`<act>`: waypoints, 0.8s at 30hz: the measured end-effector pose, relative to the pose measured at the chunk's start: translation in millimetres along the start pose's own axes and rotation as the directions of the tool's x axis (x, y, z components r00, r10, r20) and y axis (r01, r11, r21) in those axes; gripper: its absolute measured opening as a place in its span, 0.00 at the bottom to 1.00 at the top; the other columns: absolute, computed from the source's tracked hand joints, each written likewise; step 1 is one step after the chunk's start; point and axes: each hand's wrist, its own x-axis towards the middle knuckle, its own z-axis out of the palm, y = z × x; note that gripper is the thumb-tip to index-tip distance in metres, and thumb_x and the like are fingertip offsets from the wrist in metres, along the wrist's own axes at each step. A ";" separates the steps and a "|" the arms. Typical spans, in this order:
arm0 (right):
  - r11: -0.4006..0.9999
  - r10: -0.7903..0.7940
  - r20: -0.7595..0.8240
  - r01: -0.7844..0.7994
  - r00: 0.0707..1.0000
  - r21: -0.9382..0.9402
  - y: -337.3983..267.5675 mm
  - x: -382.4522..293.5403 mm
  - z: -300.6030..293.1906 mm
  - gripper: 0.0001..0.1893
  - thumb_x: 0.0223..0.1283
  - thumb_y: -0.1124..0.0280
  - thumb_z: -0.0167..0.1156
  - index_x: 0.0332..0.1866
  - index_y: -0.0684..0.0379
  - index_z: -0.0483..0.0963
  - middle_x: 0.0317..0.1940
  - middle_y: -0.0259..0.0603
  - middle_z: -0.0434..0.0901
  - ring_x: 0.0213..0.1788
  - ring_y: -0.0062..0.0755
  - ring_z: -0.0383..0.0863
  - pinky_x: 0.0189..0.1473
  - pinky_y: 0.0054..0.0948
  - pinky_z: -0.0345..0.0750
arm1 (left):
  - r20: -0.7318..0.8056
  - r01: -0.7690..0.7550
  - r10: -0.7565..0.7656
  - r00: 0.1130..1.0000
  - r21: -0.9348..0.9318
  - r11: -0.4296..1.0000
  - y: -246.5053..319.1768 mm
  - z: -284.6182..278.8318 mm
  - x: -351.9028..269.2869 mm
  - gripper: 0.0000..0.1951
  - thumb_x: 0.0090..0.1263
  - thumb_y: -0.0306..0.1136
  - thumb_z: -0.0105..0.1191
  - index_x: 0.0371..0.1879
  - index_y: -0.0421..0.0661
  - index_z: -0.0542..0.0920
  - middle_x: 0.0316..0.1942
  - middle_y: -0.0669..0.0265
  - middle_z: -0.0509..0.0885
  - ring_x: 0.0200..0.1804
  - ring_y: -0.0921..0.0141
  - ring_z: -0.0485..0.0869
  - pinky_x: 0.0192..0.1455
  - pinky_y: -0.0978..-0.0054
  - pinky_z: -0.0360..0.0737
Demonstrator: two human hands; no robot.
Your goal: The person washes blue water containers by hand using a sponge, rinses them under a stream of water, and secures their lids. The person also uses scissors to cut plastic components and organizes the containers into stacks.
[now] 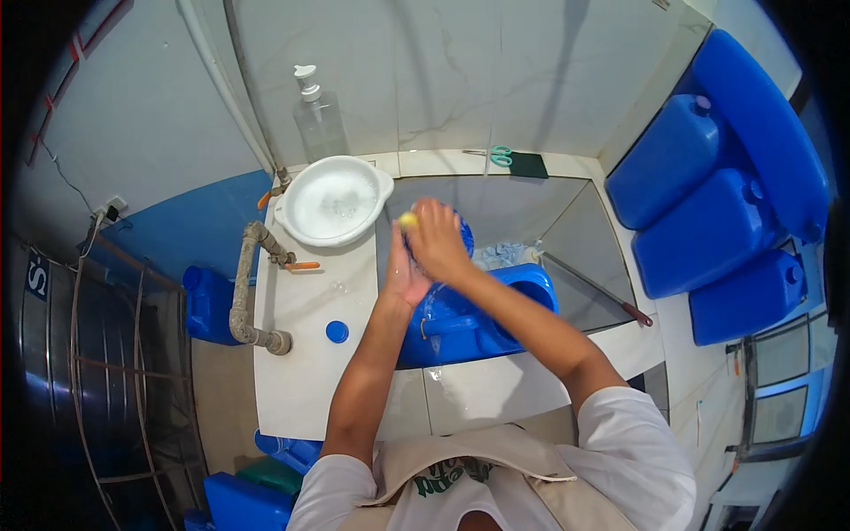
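My left hand [402, 275] is raised over the sink, palm turned towards the right, its fingers partly hidden. Against it, my right hand [439, 245] is bent around a small yellow item [408, 221], perhaps a sponge; blur hides its exact kind. A blue plastic jerrycan [458, 332] lies in the grey sink [505, 206] below my forearms, its surface wet. Part of another round blue plastic thing [467, 233] shows behind my right hand. Light blue crumpled material [501, 255] sits in the sink beyond the jerrycan.
A white basin [332, 229] of suds and a pump bottle [320, 126] stand left. A blue cap [337, 332] lies near the pipe with an orange-handled valve [302, 265]. Scissors [499, 156] and a dark pad [529, 165] rest behind the sink. A rod [591, 282] leans right, near several blue jerrycans [697, 232].
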 end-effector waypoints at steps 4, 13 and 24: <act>0.978 -0.141 -0.167 0.163 0.976 0.128 5.8 27.3 5.5 0.11 0.54 0.66 0.49 0.35 0.63 0.71 0.36 0.53 0.74 0.43 0.54 0.70 0.45 0.49 0.66 | 0.075 -0.121 0.118 0.990 0.031 0.992 5.7 15.8 -13.8 0.42 0.64 0.70 0.27 0.67 0.46 0.56 0.65 0.60 0.62 0.66 0.63 0.62 0.68 0.59 0.58; 0.912 0.051 0.315 -0.172 0.948 0.371 -16.8 104.3 69.8 0.13 0.57 0.64 0.46 0.35 0.63 0.72 0.35 0.57 0.76 0.44 0.54 0.74 0.45 0.48 0.71 | -0.097 -0.126 0.401 0.911 0.860 0.494 50.3 -4.7 -85.4 0.26 0.71 0.48 0.45 0.57 0.37 0.69 0.54 0.59 0.75 0.56 0.66 0.74 0.59 0.71 0.69; 0.976 -0.026 0.695 0.167 0.719 -0.136 -20.2 136.9 109.0 0.17 0.50 0.68 0.53 0.47 0.58 0.77 0.52 0.51 0.73 0.51 0.48 0.76 0.54 0.39 0.73 | 0.184 0.257 0.456 0.871 0.620 -0.741 28.7 -62.7 -89.6 0.24 0.64 0.42 0.52 0.56 0.41 0.71 0.59 0.52 0.70 0.64 0.52 0.65 0.64 0.50 0.59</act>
